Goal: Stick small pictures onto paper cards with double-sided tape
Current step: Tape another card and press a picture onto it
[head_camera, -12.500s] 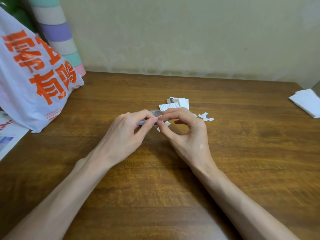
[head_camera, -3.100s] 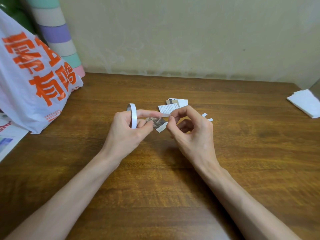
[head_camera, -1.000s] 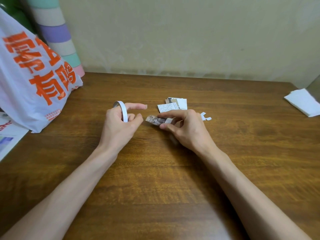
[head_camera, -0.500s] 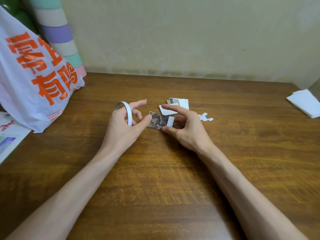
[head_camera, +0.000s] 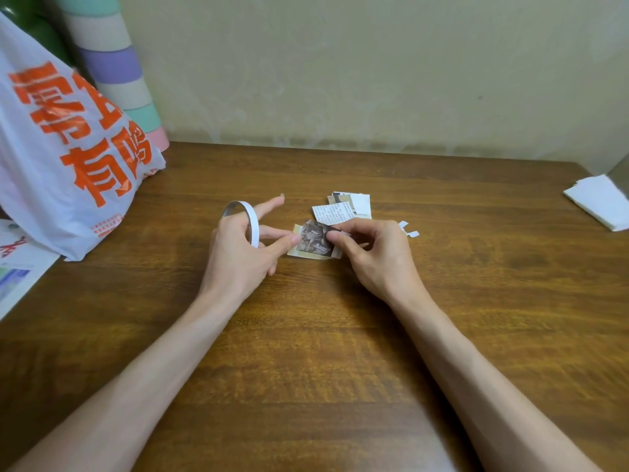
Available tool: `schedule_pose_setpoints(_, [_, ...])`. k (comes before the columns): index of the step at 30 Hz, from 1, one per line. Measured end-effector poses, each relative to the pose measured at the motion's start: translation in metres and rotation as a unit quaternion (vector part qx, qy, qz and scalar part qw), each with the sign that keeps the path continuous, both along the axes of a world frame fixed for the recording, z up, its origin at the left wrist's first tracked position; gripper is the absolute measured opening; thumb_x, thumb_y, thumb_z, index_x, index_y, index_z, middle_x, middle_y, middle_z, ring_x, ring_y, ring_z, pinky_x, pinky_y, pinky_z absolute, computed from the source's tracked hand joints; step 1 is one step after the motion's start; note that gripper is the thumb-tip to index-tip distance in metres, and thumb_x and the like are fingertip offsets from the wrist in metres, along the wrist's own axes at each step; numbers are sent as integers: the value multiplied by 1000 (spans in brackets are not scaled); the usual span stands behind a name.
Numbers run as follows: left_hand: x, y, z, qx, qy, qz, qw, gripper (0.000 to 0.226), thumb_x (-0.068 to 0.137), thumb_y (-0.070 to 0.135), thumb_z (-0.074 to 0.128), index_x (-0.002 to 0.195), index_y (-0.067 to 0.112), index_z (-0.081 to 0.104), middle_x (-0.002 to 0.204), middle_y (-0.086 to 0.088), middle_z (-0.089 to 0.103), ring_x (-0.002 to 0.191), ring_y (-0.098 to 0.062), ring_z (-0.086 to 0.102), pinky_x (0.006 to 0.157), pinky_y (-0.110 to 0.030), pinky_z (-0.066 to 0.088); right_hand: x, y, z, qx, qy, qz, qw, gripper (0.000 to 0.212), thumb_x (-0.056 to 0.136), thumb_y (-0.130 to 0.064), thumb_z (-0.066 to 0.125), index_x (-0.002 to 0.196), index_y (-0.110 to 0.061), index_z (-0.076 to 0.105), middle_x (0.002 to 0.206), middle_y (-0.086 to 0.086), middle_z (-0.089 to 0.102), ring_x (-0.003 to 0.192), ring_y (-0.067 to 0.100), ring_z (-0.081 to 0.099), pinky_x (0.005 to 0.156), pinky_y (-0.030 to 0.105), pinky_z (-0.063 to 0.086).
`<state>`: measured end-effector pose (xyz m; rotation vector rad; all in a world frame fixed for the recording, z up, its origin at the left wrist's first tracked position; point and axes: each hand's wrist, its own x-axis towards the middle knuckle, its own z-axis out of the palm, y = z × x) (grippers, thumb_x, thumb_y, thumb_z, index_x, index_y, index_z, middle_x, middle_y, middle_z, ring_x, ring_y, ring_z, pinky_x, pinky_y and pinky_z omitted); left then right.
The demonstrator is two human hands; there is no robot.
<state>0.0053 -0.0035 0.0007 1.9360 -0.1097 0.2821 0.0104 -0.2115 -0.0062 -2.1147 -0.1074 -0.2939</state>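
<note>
A small dark picture (head_camera: pixel 313 240) lies on a beige paper card (head_camera: pixel 296 253) on the wooden table (head_camera: pixel 340 352). My right hand (head_camera: pixel 371 257) pinches the picture's right edge between thumb and forefinger. My left hand (head_camera: pixel 238 257) carries the white double-sided tape roll (head_camera: pixel 242 219) looped over its curled fingers, and its thumb tip presses the picture's left edge. The left forefinger points out straight. Just behind lies a small pile of paper cards and cuttings (head_camera: pixel 343 207).
White backing scraps (head_camera: pixel 410 230) lie right of my right hand. A white plastic bag with orange print (head_camera: pixel 68 158) and a striped cylinder (head_camera: pixel 115 76) stand at the left, printed paper (head_camera: pixel 17 270) at the left edge, a folded white tissue (head_camera: pixel 602 206) at the far right.
The picture has come down from a tilt between my hands and now lies flat on the card. My left thumb has moved onto its left edge; my right fingers have shifted to the right edge.
</note>
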Motion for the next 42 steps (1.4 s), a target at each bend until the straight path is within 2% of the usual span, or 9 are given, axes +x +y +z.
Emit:
schedule_pose_setpoints(3, [1,1,-1,25,0,19,1000,60,85,27,86,141,32,64,84,17,79,44,-9,59,60,-19,54,-2,-1,2,-39,-21,-20,999,13,98,-22,71,101,-20,84,92,-17,78,82,-5,68,73,6,43])
schedule_pose_setpoints(7, [5,6,-2,125,-23,52,990,58,84,29,87,138,30,66,106,13,78,58,-6,68,70,-3,47,-4,-8,8,-32,-15,-51,998,7,92,-26,80,91,-20,83,77,-13,76,70,1,67,64,4,41])
schedule_pose_setpoints(12, [12,10,-10,262,-56,98,959,78,79,43,89,150,32,56,121,-8,65,107,-23,65,84,-38,58,-4,-7,8,-16,26,-15,999,15,89,-29,83,79,-22,75,61,-10,67,52,-1,54,56,13,40])
schedule_pose_setpoints(18, [12,10,-9,280,-68,101,952,82,82,46,85,155,31,49,118,-5,72,80,-14,68,75,-37,61,-2,-13,10,-36,78,31,996,9,88,-33,84,81,-30,80,74,-12,75,63,-4,61,63,15,43])
schedule_pose_setpoints(25, [7,9,-6,313,-89,105,940,70,89,42,80,152,35,51,124,-6,64,93,-21,68,75,-38,57,-6,-14,10,-124,49,71,988,17,83,-28,89,77,-36,75,62,-10,63,56,2,52,58,18,43])
schedule_pose_setpoints(28, [7,7,-2,221,-94,90,967,51,90,35,80,139,35,66,109,-1,63,77,-13,63,70,-33,56,-6,-13,10,-140,44,84,986,16,81,-31,90,89,-37,77,68,-10,66,59,1,55,62,20,46])
schedule_pose_setpoints(33, [-7,-2,14,-98,-4,-87,991,18,98,11,71,110,22,80,82,3,62,58,-4,52,55,-13,41,-8,-9,13,-100,5,43,994,28,85,-24,84,112,-31,78,93,-11,71,86,7,66,80,15,48])
schedule_pose_setpoints(38, [-10,-3,16,-150,61,-168,972,20,101,6,63,115,12,76,62,13,50,53,-8,34,46,-16,28,-16,-1,24,201,125,113,965,32,96,0,64,119,-19,78,110,-3,79,96,0,69,75,11,48])
schedule_pose_setpoints(42, [-10,-2,16,-158,91,-185,966,21,101,6,62,115,11,76,59,14,48,53,-7,33,46,-16,26,-18,4,24,249,161,171,940,41,96,3,59,125,-20,75,119,-1,78,119,15,69,82,23,45])
